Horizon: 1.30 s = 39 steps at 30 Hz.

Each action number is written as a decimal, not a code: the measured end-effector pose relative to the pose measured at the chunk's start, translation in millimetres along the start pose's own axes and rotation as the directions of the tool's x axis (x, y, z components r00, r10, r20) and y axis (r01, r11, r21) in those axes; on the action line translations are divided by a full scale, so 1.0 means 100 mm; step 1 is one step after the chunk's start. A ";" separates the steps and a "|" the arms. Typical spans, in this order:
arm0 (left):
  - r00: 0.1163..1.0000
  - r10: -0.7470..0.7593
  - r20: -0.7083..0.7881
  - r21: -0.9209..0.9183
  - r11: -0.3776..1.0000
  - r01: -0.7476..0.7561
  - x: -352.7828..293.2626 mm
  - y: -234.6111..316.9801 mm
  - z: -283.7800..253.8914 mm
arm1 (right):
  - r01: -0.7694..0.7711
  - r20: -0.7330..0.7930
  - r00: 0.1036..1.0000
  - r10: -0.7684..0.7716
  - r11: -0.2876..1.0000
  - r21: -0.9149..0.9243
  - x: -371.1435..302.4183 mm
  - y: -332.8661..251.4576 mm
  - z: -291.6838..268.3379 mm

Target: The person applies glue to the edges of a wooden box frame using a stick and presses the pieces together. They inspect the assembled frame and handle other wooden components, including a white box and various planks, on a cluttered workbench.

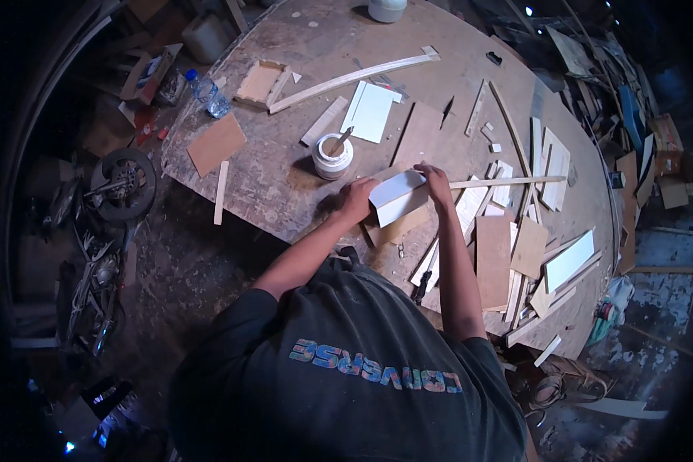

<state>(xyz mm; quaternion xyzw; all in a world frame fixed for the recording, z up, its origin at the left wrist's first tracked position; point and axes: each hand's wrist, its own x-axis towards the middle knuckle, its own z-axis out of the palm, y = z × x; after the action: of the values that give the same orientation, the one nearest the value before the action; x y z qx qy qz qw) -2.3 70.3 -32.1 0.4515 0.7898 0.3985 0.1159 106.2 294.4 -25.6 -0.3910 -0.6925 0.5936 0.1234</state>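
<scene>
Near the front edge of the table, a small white-faced board piece (402, 203) is held at both ends. Its two white surfaces meet at an angle, like a shallow box or corner. My left hand (354, 201) grips its left end with curled fingers. At the far right corner, my right hand (436, 183) has fingers and thumb closed on its edge. Below it lies a tan piece of board or paper (402, 229), partly covered. Just beyond my left hand stands a white jar (333, 165) with a wooden stick (342, 139) in it. The undersides of my fingers are hidden.
Many wood strips and panels lie at right, among them a brown board (492, 258). A white panel (369, 112), a long strip (346, 80), a small wooden tray (260, 71) and a plastic bottle (208, 94) lie farther off. A motorcycle (104, 239) stands left of the table.
</scene>
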 end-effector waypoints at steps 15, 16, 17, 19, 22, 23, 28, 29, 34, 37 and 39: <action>0.979 -0.206 0.008 0.164 0.966 0.202 -0.61 -0.38 -0.02 | -0.218 -0.193 0.955 0.226 0.974 0.061 -1.66 1.25 0.45; 0.961 -0.274 0.024 0.123 0.955 0.270 -0.60 -0.40 0.01 | -0.275 -0.193 0.937 0.290 0.956 0.100 -1.64 1.22 0.47; 0.927 -0.365 0.091 -0.028 0.929 0.369 -0.58 -0.42 0.03 | -0.330 -0.189 0.917 0.352 0.934 0.140 -1.58 1.19 0.48; 0.927 -0.367 0.076 -0.113 0.921 0.374 -0.56 -0.54 0.12 | -0.357 -0.206 0.895 0.395 0.913 0.199 -1.53 1.09 0.47; 0.903 -0.425 0.068 -0.189 0.883 0.430 -0.55 -0.54 0.16 | -0.284 -0.307 0.882 0.357 0.923 0.258 -1.52 0.99 0.42; 0.889 -0.453 0.068 -0.206 0.865 0.457 -0.55 -0.51 0.15 | -0.286 -0.186 0.902 0.391 0.861 0.421 -1.49 1.05 0.32; 0.832 -0.479 0.282 -0.503 0.664 0.553 -0.34 0.08 -0.16 | -0.342 -0.008 0.917 0.400 0.793 0.504 -1.65 0.18 0.00; 0.841 -0.462 0.280 -0.522 0.662 0.538 -0.30 0.15 -0.19 | -0.348 0.030 0.921 0.388 0.787 0.509 -1.66 0.13 -0.04; 0.847 -0.432 0.310 -0.554 0.642 0.530 -0.18 0.26 -0.23 | -0.340 0.063 0.928 0.366 0.767 0.544 -1.59 0.21 -0.12; 0.809 -0.482 0.336 -0.483 0.650 0.587 -0.17 0.23 -0.27 | -0.337 0.084 0.933 0.351 0.765 0.549 -1.63 0.13 -0.14; 0.880 -0.414 0.231 -0.392 0.788 0.474 -0.18 0.18 -0.26 | -0.323 0.078 0.938 0.339 0.767 0.555 -1.65 0.10 -0.12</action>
<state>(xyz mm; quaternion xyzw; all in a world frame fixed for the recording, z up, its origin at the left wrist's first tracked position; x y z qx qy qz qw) 4.8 46.5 -4.8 0.2403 0.7541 0.4960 0.3571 227.3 189.0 16.5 -0.4611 -0.4066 0.7770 0.1353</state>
